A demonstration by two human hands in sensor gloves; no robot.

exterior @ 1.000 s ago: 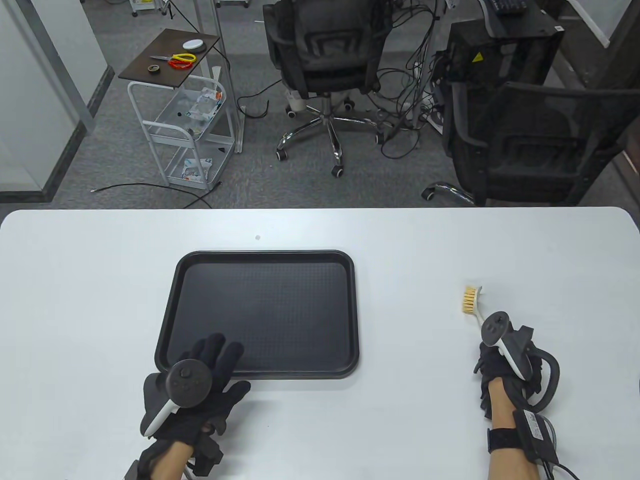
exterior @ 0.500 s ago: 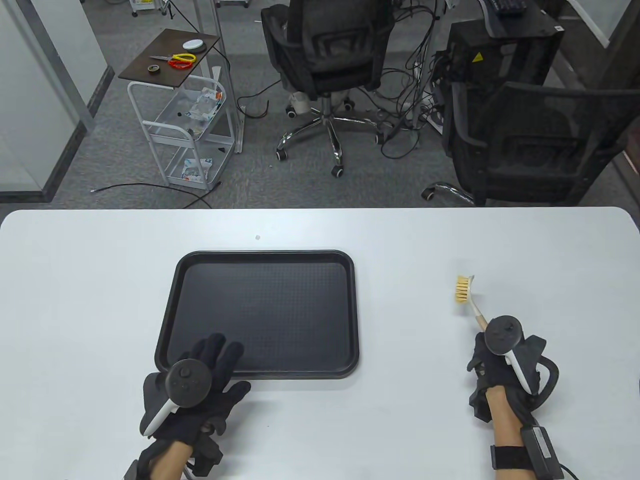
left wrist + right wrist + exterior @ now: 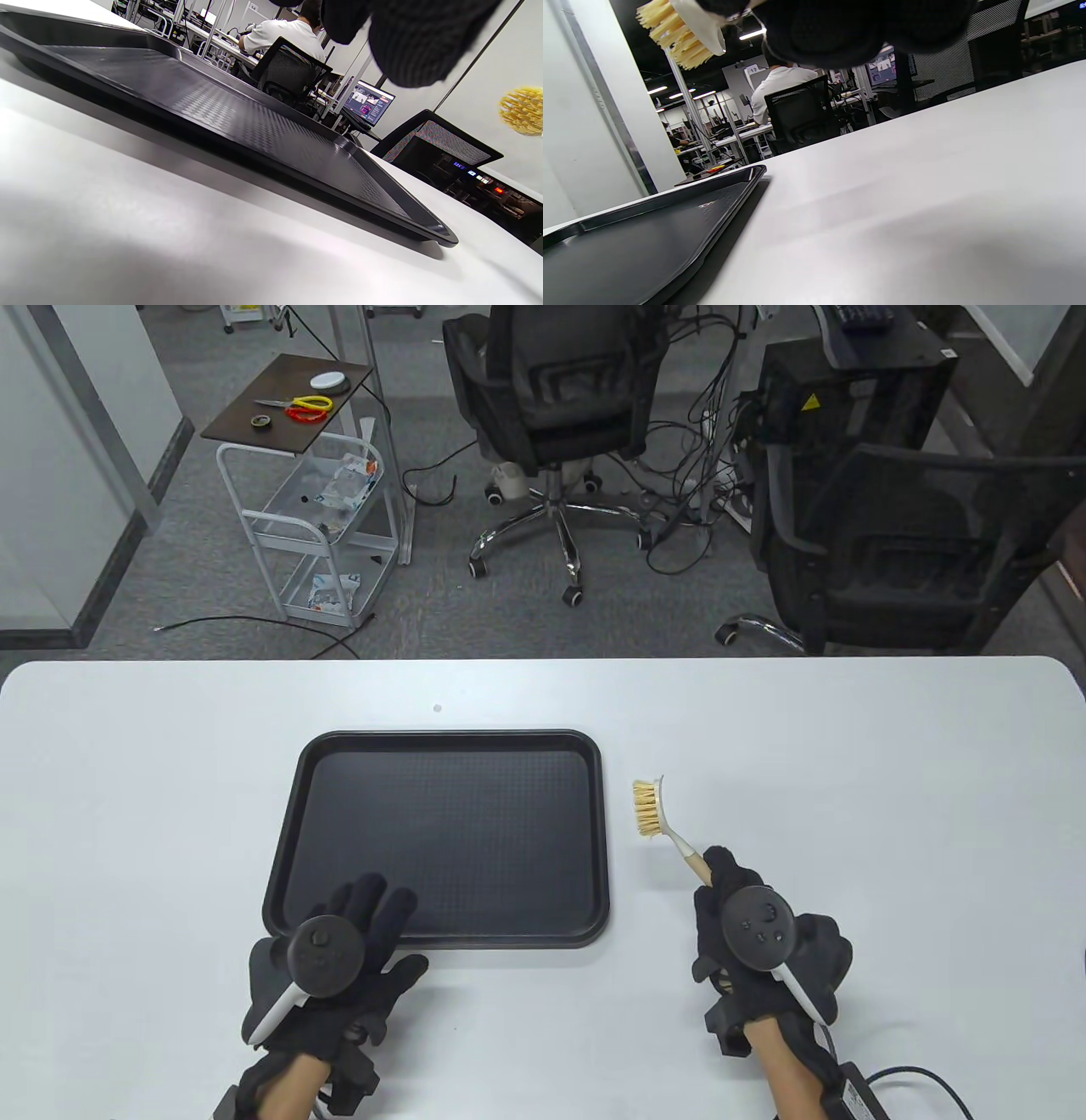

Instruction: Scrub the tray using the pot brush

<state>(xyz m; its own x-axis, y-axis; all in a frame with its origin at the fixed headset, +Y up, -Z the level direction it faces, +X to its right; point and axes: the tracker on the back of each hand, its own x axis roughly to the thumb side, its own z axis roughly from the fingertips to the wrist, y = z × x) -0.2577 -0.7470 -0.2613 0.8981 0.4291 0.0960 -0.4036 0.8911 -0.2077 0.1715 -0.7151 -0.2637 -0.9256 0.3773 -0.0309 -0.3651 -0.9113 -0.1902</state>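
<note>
Carried white-handled yellow-bristled pot brush (image 3: pixel 660 823), gripped in right hand (image 3: pixel 764 950), leftward beside black rectangular plastic tray (image 3: pixel 441 836); left hand (image 3: pixel 335 963) pressed tray's corner, fingers spread.

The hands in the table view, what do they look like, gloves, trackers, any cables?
Both the left hand and the right hand wear black knit gloves with bare forearms behind them. Each back carries a dark round-headed tracker with small buttons and a white grip. A black wrist module sits at the left wrist; a black cable trails from the right forearm.
</note>
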